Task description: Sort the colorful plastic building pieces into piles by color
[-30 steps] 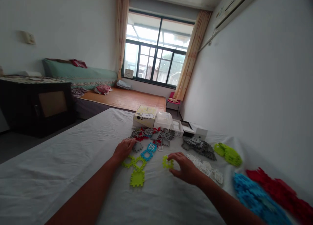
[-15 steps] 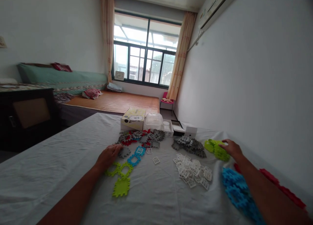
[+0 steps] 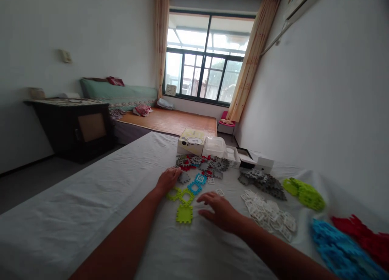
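Observation:
My left hand (image 3: 169, 180) rests on the cloth with its fingers lying down beside a grey notched building tile (image 3: 184, 177), and I see nothing held in it. Just below it lie joined lime-green tiles, a frame-shaped one (image 3: 186, 196) and a solid one (image 3: 184, 214). A blue frame tile (image 3: 195, 187) adjoins them, and another blue tile (image 3: 200, 179) bears a white window insert. My right hand (image 3: 219, 210) hovers right of the green tiles, thumb and fingers apart, with nothing visible between them. A loose white window insert (image 3: 220, 192) lies just beyond it.
Mixed grey and red tiles (image 3: 209, 163) lie before a yellow box (image 3: 191, 142) and a clear plastic container (image 3: 214, 145). Rightward are piles of grey tiles (image 3: 263, 183), white inserts (image 3: 267, 211), green tiles (image 3: 310, 195), blue tiles (image 3: 340, 245) and red tiles (image 3: 361, 233).
My right hand has left the green pile on the right and come over beside the joined green tiles. The left hand stays by the grey tile. The view has swung left.

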Motion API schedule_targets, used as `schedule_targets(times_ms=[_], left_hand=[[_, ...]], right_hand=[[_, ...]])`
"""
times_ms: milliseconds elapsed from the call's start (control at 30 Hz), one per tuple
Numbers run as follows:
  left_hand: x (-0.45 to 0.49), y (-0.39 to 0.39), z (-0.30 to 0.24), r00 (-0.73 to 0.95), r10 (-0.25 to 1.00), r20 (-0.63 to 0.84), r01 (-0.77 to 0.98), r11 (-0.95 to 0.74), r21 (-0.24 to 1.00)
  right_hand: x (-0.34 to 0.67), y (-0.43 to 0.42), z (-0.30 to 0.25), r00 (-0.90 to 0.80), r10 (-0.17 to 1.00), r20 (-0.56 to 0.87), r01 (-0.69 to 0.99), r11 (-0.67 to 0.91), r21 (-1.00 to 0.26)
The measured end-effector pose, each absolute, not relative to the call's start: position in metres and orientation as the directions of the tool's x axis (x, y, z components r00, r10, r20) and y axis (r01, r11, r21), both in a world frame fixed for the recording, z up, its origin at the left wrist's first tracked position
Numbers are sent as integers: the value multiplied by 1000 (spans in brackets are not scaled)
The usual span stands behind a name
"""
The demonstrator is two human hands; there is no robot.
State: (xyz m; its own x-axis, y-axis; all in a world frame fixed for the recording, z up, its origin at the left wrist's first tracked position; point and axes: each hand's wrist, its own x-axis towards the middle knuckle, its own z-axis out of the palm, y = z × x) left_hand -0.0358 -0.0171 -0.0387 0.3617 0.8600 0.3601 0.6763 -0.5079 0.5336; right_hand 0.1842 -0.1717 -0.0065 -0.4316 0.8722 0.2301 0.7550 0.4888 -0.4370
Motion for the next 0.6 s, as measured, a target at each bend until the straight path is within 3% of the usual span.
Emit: schedule_targets(times_ms=[133, 267, 433, 600], left_hand=[[-36, -17, -41, 351, 863, 363, 679, -502, 536], [-34, -16, -42, 346, 864, 367, 680, -500, 536], [-35, -13, -40, 367, 858, 360, 672, -512, 535], [-38, -10, -41, 392, 854, 341, 664, -519, 538]], right_hand=[[133, -174, -12, -548, 813, 195, 741, 581, -337], [132, -177, -10, -587, 784, 199, 704, 617, -352], [152, -202, -9, -556, 802, 219, 706, 595, -385], [217, -214, 1, -433, 875, 217, 811, 483, -330]])
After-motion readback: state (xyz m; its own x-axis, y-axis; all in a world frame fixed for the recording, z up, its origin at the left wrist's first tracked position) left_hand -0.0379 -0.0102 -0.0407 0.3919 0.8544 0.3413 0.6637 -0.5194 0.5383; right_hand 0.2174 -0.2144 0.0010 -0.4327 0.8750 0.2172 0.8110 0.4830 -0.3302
